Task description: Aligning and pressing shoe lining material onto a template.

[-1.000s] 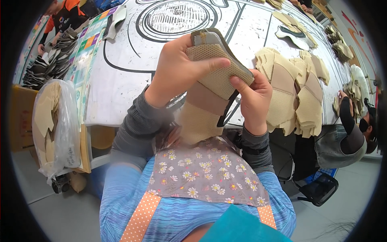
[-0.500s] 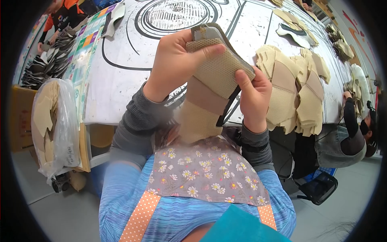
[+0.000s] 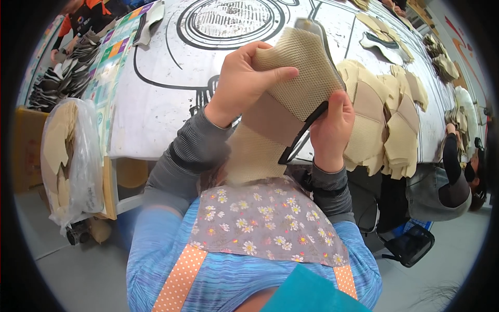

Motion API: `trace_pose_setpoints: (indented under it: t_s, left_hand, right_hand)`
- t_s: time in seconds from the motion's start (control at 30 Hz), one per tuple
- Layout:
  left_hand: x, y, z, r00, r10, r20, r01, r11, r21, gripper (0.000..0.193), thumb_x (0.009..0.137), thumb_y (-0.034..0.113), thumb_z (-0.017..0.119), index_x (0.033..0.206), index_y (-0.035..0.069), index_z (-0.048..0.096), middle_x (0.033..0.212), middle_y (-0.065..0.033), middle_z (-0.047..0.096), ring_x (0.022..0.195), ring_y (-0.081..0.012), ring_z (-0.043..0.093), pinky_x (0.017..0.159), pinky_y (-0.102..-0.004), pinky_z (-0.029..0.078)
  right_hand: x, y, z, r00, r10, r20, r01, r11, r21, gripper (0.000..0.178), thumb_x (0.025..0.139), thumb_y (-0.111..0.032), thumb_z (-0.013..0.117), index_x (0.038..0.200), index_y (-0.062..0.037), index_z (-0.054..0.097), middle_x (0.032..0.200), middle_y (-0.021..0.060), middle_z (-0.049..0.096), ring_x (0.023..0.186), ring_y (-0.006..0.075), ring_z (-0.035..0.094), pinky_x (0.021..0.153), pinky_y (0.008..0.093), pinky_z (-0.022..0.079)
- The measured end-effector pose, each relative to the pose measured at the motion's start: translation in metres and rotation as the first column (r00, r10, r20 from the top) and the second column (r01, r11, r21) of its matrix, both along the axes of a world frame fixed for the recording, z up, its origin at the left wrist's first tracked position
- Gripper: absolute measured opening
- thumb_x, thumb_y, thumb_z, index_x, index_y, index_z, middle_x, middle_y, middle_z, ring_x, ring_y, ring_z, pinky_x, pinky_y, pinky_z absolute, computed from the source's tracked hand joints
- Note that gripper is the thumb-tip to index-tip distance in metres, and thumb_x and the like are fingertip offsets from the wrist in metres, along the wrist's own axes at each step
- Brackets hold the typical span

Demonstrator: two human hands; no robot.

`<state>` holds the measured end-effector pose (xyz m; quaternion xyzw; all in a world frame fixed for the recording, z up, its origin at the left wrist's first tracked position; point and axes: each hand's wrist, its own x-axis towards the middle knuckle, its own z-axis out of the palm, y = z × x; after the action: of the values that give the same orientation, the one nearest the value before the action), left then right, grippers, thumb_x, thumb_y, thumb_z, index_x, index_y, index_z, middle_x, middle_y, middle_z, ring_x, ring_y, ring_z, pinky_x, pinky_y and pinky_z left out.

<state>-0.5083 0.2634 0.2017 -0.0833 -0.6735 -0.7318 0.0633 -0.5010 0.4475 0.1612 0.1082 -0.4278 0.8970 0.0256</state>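
Between my two hands hangs a long beige mesh fabric piece (image 3: 273, 120) with a smooth brown panel across its middle. My left hand (image 3: 241, 86) grips its upper left edge, thumb lying on the mesh and fingers behind. On the right edge, my right hand (image 3: 332, 130) pinches the piece beside a black edge strip (image 3: 306, 125). The strip runs down that side and stands partly away from the mesh. A dark-edged grey layer shows behind the top corner. The lower end hangs at the table's near edge, above my flowered apron (image 3: 270, 221).
Stacks of similar beige pieces (image 3: 369, 104) lie right of my hands on the white, black-lined table (image 3: 156, 119). At left are a plastic bag of beige pieces (image 3: 73, 156) and a pile of dark pieces (image 3: 65, 78). Co-workers are at the far left and right (image 3: 442, 182).
The fabric's top end has risen and opened out toward the upper right, showing more mesh. My left hand has shifted slightly right; my right hand has moved slightly down the edge.
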Motion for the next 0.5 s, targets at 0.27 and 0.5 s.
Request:
trace_pose_setpoints:
  t_s: [0.27,0.5]
  left_hand:
    - [-0.008,-0.012,-0.011,0.997,-0.07,0.025,0.058,0.943,0.328,0.04,0.096,0.024,0.061,0.127,-0.001,0.054,0.103,-0.0078,0.067,0.093,-0.0092,0.062,0.079,-0.0198,0.05]
    - [0.004,-0.028,-0.018,0.965,-0.256,0.047,0.26,0.962,-0.082,0.049,0.091,0.005,0.062,0.137,0.002,0.044,0.11,-0.0114,0.066,0.1,-0.0143,0.062,0.088,-0.0299,0.049]
  right_hand:
    - [0.012,-0.002,0.002,0.997,0.081,0.011,-0.077,0.899,0.432,0.023,0.088,-0.006,0.07,0.108,0.0029,0.065,0.102,0.0052,0.068,0.091,0.0112,0.061,0.082,0.0255,0.048]
    - [-0.004,-0.005,-0.008,0.998,0.065,-0.004,-0.065,0.996,0.066,0.029,0.094,-0.011,0.062,0.12,0.001,0.056,0.116,0.0082,0.064,0.104,0.0179,0.06,0.092,0.0319,0.047]
